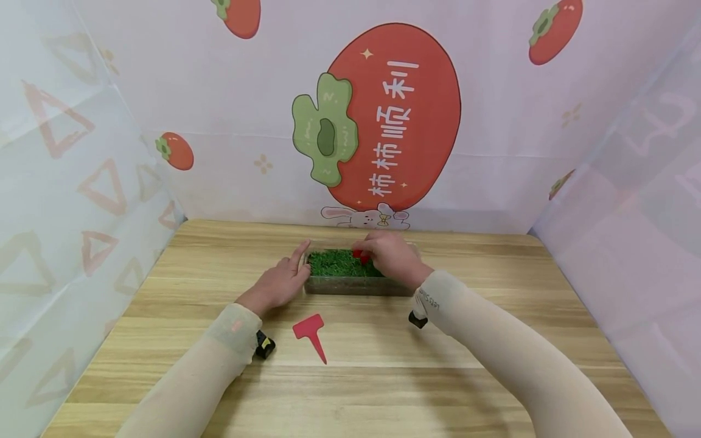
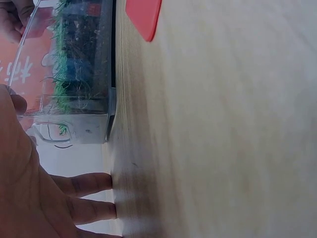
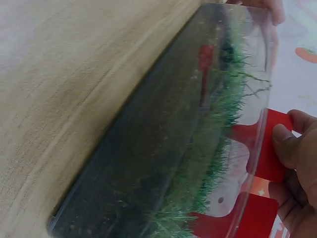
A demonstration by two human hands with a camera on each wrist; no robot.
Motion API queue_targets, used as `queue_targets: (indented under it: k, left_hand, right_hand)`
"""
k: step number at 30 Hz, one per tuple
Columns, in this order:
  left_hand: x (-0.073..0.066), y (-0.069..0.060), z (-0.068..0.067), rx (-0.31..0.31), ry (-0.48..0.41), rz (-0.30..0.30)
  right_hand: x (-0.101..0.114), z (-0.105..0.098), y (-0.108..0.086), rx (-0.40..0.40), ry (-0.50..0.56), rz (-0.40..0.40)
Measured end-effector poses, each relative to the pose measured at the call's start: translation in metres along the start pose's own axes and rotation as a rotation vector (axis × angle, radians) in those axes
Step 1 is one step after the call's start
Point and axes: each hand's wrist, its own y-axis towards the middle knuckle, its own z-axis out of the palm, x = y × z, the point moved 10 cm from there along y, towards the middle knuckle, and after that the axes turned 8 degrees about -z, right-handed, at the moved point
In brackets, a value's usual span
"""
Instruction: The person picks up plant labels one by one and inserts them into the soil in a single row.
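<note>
Right hand (image 1: 391,257) pinching red tag (image 3: 271,154) at the grass (image 1: 331,263) in clear box (image 1: 350,286); left hand (image 1: 279,281), fingers extended, at its end. Best pressed straight down, clear of neighbouring tag (image 3: 257,215)

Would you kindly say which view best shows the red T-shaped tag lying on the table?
The head view, because it shows the whole red T-shaped tag on the table. The left wrist view catches only part, at the picture's top edge; the right wrist view shows only what looks like its reflection in the clear box.
</note>
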Motion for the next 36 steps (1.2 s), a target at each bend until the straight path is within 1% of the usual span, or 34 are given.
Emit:
queue_targets:
  k: [11,21,30,36]
  left_hand:
    - [0.0006,0.0008,0.0002,0.003,0.001,-0.009]
    - [0.0013,0.0003,0.0002,0.003,-0.001,-0.013]
    - [0.0014,0.0003,0.0008,0.004,0.005,-0.008]
    - [0.0008,-0.0004,0.0001,0.003,-0.002,-0.003]
  right_hand:
    - [0.0009,0.0027,0.0024,0.017,0.019,0.007]
    - [-0.0010,0.0027,0.0007,0.050,0.024,0.044]
    - [-0.0014,0.0033,0.0014,0.058,0.019,0.023]
    - [-0.0018,0.0045,0.0010,0.050,0.034,0.011]
